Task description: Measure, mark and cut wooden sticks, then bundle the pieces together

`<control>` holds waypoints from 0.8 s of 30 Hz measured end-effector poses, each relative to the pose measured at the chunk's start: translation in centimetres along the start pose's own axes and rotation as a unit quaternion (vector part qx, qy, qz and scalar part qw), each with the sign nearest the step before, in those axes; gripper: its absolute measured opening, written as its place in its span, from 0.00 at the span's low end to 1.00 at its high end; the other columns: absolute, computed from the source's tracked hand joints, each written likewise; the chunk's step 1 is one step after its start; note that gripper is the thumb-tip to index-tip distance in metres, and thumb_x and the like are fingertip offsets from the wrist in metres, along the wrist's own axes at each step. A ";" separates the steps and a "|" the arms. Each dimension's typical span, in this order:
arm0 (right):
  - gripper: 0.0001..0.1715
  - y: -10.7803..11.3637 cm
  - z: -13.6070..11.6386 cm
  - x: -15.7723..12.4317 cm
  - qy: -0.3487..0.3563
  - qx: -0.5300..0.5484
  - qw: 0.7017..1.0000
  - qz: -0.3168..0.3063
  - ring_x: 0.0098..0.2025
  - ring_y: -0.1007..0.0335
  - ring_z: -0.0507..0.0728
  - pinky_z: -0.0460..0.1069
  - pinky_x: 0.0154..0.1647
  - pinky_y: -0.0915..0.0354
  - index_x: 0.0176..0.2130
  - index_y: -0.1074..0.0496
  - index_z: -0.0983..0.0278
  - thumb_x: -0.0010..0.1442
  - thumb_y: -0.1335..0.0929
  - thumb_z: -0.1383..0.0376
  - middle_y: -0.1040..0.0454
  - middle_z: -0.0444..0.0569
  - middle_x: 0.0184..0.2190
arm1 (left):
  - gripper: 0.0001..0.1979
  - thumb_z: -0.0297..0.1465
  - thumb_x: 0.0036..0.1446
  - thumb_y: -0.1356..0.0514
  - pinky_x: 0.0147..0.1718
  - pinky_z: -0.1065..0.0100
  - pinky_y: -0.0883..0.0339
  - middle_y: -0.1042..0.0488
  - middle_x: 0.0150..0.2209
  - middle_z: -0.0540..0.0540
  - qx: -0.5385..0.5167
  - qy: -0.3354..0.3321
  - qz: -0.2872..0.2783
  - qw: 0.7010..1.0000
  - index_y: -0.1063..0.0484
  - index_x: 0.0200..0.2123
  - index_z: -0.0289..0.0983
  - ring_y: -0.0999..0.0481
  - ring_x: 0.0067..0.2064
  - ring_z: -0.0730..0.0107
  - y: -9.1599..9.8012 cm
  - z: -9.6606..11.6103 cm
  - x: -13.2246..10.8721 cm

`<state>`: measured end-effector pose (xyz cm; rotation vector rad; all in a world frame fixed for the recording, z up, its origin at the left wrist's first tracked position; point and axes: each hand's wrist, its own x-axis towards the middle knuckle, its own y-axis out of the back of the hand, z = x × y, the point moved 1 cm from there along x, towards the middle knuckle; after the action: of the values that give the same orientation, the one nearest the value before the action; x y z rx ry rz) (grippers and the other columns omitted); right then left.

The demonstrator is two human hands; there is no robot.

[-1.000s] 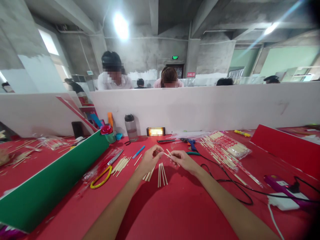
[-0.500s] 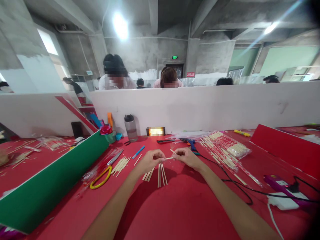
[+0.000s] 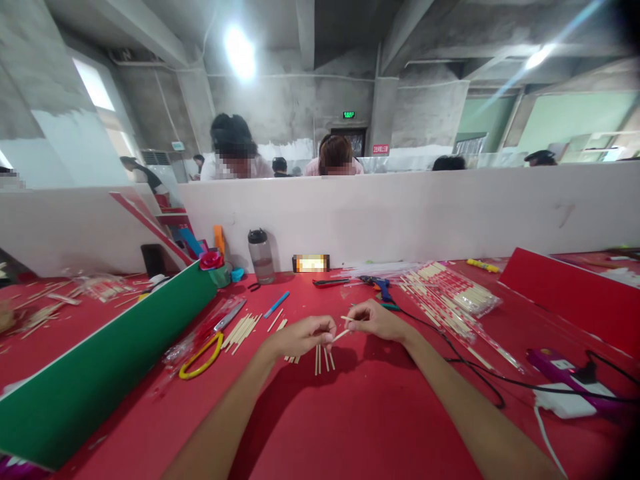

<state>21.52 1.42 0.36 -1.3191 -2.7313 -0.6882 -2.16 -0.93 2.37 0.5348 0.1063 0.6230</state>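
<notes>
Both my hands meet over the red table (image 3: 350,427). My left hand (image 3: 303,335) is pinched shut on one end of a short wooden stick (image 3: 341,335). My right hand (image 3: 379,320) is closed on the stick's other end, and a second thin stick pokes out to the left of its fingers. Just below the hands lie a few cut wooden sticks (image 3: 323,359) side by side on the table. Another small bunch of sticks (image 3: 243,330) lies to the left.
Yellow-handled scissors (image 3: 203,353) and a green board (image 3: 100,373) are at left. A blue glue gun (image 3: 383,288), packs of chopsticks (image 3: 453,297), black cables (image 3: 475,373) and a purple tool (image 3: 565,373) are at right. A water bottle (image 3: 261,255) stands by the white partition (image 3: 425,213); people sit behind it.
Both hands have come lower and nearer the table, still holding the stick between them; the left hand now partly covers the sticks lying beneath.
</notes>
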 end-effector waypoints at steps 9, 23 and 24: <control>0.16 -0.2 -0.5 -0.3 0.013 -0.003 0.998 -0.054 0.27 0.35 0.51 0.45 0.31 0.41 0.33 0.20 0.66 0.54 0.27 0.55 0.24 0.45 0.26 | 0.15 0.45 0.63 0.46 0.37 0.67 0.34 0.28 0.32 0.47 -0.065 0.021 -0.089 0.994 0.33 0.38 0.38 0.27 0.35 0.67 -0.5 0.7 -0.4; 0.20 0.1 -0.9 0.0 0.039 -0.025 0.998 0.050 0.29 0.34 0.53 0.47 0.33 0.40 0.32 0.23 0.66 0.58 0.30 0.51 0.26 0.47 0.27 | 0.17 0.46 0.66 0.53 0.42 0.68 0.36 0.33 0.33 0.48 -0.017 -0.055 0.102 0.993 0.40 0.36 0.38 0.32 0.36 0.71 0.0 0.5 0.1; 0.20 0.1 -0.8 0.1 0.040 -0.028 0.997 0.059 0.30 0.34 0.53 0.47 0.34 0.40 0.32 0.23 0.66 0.59 0.31 0.51 0.26 0.47 0.27 | 0.17 0.46 0.66 0.53 0.42 0.67 0.35 0.33 0.33 0.49 -0.023 -0.059 0.130 0.989 0.41 0.36 0.38 0.32 0.36 0.71 0.2 0.3 0.2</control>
<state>21.38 1.21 1.16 -1.4173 -2.5673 -0.7942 -2.05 -0.82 2.78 0.5433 -0.0917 0.8440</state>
